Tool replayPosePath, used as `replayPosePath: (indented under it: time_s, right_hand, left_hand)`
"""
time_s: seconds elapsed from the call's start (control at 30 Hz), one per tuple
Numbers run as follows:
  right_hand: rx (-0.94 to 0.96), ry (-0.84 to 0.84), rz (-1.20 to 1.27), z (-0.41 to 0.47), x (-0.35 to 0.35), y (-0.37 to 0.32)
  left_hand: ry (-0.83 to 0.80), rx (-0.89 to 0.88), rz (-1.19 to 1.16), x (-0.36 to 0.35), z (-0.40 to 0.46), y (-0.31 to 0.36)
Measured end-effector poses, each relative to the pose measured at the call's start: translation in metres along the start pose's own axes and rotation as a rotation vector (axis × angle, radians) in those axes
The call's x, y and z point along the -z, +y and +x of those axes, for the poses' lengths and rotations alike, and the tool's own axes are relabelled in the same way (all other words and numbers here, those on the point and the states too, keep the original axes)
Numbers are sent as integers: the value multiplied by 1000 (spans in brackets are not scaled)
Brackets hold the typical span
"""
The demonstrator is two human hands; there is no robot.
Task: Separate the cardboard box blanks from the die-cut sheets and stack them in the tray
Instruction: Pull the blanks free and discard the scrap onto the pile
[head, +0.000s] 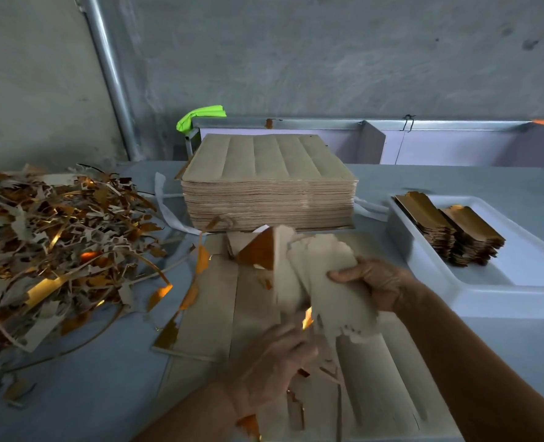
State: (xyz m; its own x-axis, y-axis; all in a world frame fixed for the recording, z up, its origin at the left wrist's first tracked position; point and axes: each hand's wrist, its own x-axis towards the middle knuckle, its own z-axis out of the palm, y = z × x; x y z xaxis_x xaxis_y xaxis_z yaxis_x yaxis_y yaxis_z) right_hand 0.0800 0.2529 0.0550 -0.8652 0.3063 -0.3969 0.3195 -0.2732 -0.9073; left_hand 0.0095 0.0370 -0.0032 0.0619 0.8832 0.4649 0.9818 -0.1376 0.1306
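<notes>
A bundle of grey-brown box blanks point(321, 275) with gold undersides is lifted over the die-cut sheets point(213, 301) lying flat in front of me. My right hand point(379, 282) grips the bundle's right edge, thumb on top. My left hand point(273, 368) holds the bundle's near lower end with curled fingers; the blanks look blurred. A white tray point(503, 291) at the right holds two leaning stacks of finished blanks point(449, 231). A tall stack of uncut sheets point(267, 186) stands behind.
A big heap of grey and gold offcut strips point(50, 247) covers the table's left side. Loose scraps point(296, 406) lie on the sheets near my left wrist. A concrete wall, a metal pipe point(111, 78) and a green rag point(200, 116) are at the back.
</notes>
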Motion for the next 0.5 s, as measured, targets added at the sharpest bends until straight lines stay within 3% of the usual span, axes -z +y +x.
replayPosePath:
  time_s: [0.27, 0.37, 0.5]
  right_hand:
    - [0, 228, 54, -15, 38, 1]
    - [-7, 285, 57, -23, 45, -1]
    - [-2, 305, -42, -37, 52, -4]
  left_hand:
    - [97, 305, -75, 17, -22, -23]
    - [242, 634, -193, 22, -26, -35]
    - [585, 1106, -276, 38, -25, -65]
